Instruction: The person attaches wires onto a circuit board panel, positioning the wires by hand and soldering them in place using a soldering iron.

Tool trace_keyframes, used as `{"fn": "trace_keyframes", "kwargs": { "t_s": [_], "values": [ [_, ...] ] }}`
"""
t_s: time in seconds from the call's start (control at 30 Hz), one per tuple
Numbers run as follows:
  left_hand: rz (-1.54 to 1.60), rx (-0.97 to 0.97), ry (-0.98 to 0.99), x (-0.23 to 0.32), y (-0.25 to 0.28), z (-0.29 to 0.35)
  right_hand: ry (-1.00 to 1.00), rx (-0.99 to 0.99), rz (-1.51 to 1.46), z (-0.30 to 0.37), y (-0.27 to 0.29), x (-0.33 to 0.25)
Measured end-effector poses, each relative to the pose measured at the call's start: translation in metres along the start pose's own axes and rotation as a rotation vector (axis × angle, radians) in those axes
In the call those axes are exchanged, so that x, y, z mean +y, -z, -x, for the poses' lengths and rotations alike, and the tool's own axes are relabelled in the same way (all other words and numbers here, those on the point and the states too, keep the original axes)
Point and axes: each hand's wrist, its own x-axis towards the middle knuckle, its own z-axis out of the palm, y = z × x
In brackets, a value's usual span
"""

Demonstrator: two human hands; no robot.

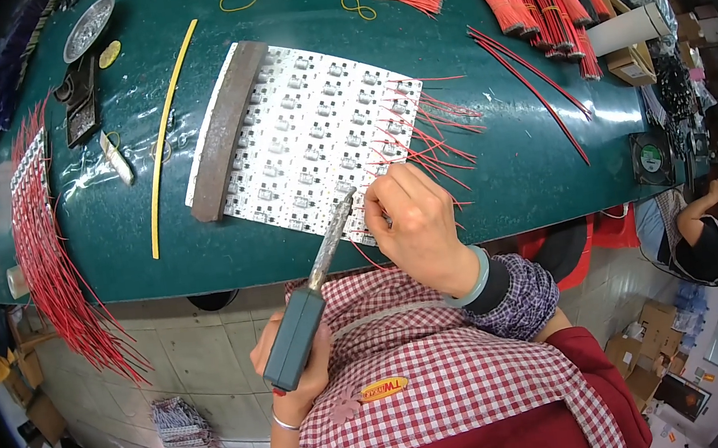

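My left hand (317, 370) grips the dark green handle of a soldering iron (297, 335). Its metal shaft slants up, with the tip at the lower right part of a white circuit board panel (284, 148). Just right of the tip, my right hand (420, 228) is closed in a pinch over the panel's edge; what its fingers hold is hidden. Thin red wires (439, 148) stick out from the panel's right side. A brown metal bar (229, 132) lies across the panel's left end.
Left on the green table (205, 272) are a yellow strip (175, 139), a utility knife (116, 159), a metal dish (89, 29) and a wired panel (33, 203) overhanging the edge. Red wire bundles (542, 0) and loose red wires (534, 89) lie right. Another person (705, 229) sits far right.
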Motion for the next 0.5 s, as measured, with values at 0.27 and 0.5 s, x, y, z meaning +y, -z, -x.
{"fn": "trace_keyframes", "kwargs": {
  "t_s": [0.27, 0.5],
  "values": [
    [0.1, 0.046, 0.085, -0.013, -0.003, 0.016, -0.005, -0.01, 0.01, 0.0, 0.0, -0.001],
    [0.147, 0.112, 0.103, -0.008, -0.005, 0.003, 0.056, 0.004, -0.04, 0.005, 0.011, 0.006]
  ]
}}
